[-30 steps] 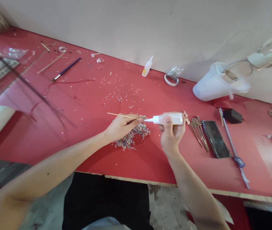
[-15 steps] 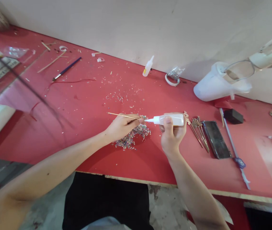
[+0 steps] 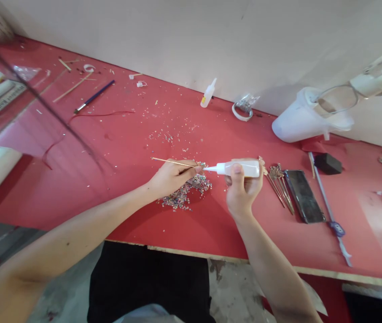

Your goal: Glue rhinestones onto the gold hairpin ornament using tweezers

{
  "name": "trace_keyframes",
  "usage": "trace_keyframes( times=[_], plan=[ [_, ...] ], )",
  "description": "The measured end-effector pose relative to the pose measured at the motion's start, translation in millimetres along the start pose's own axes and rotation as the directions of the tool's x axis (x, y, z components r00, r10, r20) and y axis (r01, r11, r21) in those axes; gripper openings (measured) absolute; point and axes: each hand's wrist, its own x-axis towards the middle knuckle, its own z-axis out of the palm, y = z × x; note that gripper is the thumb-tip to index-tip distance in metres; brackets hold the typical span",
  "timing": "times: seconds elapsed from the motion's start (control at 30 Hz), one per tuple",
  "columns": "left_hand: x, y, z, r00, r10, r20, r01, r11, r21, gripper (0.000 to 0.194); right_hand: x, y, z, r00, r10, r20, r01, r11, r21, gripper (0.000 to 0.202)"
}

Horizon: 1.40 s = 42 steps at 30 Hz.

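Between its fingertips my left hand (image 3: 171, 177) pinches a thin gold-coloured stick (image 3: 167, 161), whose far end points left; the end at the fingertips is hidden. My right hand (image 3: 244, 190) is wrapped round a white squeeze bottle (image 3: 233, 168) lying level, its narrow nozzle pointing left and reaching close to the left fingertips. Whether the nozzle touches anything I cannot tell. Beneath and beside the left hand lies a heap of tiny multicoloured chips (image 3: 179, 197) on the red table (image 3: 211, 229).
Right of my right hand lie gold hairpin-like sticks (image 3: 281, 188), a phone (image 3: 304, 196), a caliper (image 3: 328, 206) and a black block (image 3: 327, 163). Behind stand a small glue bottle (image 3: 208, 93) and a white pitcher (image 3: 298, 114). A paintbrush (image 3: 94, 96) lies far left.
My right hand and the squeeze bottle have shifted very slightly to the right. The left hand and the stick look the same.
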Motion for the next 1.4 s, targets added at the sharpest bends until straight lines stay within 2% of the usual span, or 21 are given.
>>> trace_keyframes(
  times=[0.63,1.4],
  plan=[
    [0.4,0.8,-0.4,1.0,-0.01,0.015,0.011,0.999,-0.032,0.033,0.2,-1.2,0.4,1.0,0.0,-0.02,-0.001,0.999,-0.041,0.028],
    [1.2,-1.7,-0.2,1.0,0.006,0.01,-0.006,0.999,-0.048,0.031,0.8,-0.9,0.3,1.0,0.006,-0.013,-0.006,1.0,-0.012,0.026]
  ],
)
